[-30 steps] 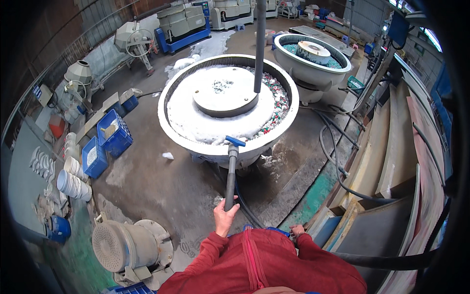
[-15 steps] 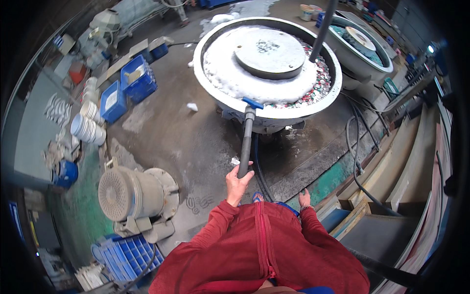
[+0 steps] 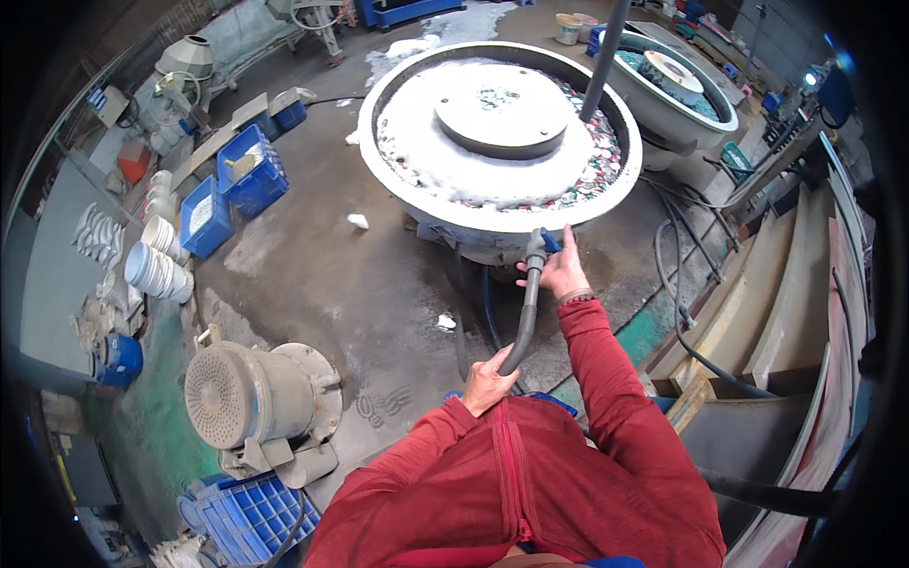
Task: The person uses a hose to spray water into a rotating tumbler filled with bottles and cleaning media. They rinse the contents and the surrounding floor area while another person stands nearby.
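A grey hose (image 3: 530,305) with an elbow end and a blue valve handle (image 3: 550,242) rises from my waist towards a large round tub (image 3: 407,194). My left hand (image 3: 488,382) is closed round its lower part. Cradling the hose from beneath, just below the valve, is my right hand (image 3: 564,273); fingertips show on the hose's far side and the thumb stretches up beside the blue handle. White foam (image 3: 417,142) covers much of the tub, around a raised round centre lid (image 3: 502,99). Small red, green and white pieces (image 3: 606,151) show along its right side.
A second tub (image 3: 705,128) stands at the back right. Blue crates (image 3: 206,220) and stacked white buckets (image 3: 156,270) line the left. A beige motor-like machine (image 3: 256,393) sits near left. Black hoses (image 3: 668,256) and curved wooden panels (image 3: 739,312) lie at right.
My right hand has come up from beside my body to the hose's valve end. The hose end has swung right and lower, off the tub's rim. My left hand has moved nearer and slightly right.
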Demonstrator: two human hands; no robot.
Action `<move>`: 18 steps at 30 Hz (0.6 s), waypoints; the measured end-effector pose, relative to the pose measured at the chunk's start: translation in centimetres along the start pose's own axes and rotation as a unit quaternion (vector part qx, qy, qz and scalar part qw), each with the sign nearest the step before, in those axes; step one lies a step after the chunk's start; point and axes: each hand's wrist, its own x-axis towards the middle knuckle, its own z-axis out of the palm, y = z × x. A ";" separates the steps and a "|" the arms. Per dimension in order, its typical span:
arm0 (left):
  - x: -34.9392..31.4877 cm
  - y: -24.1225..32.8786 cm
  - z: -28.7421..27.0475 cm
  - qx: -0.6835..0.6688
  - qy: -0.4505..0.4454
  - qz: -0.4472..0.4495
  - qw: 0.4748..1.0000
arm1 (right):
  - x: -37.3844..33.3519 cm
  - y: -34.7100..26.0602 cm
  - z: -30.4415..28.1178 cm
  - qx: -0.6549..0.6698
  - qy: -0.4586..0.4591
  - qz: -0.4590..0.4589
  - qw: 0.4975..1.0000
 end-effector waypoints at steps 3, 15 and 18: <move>-0.4 0.1 -0.2 0.025 -0.032 -0.007 0.999 | 0.2 0.7 -0.5 -0.013 -0.014 -0.028 0.999; 2.5 -1.3 0.4 -0.010 -0.010 0.006 1.000 | 6.6 1.8 5.2 -0.090 0.147 -0.136 0.976; 3.5 -1.5 0.5 -0.046 -0.016 -0.010 0.999 | 8.2 1.0 5.7 -0.041 0.177 -0.204 0.962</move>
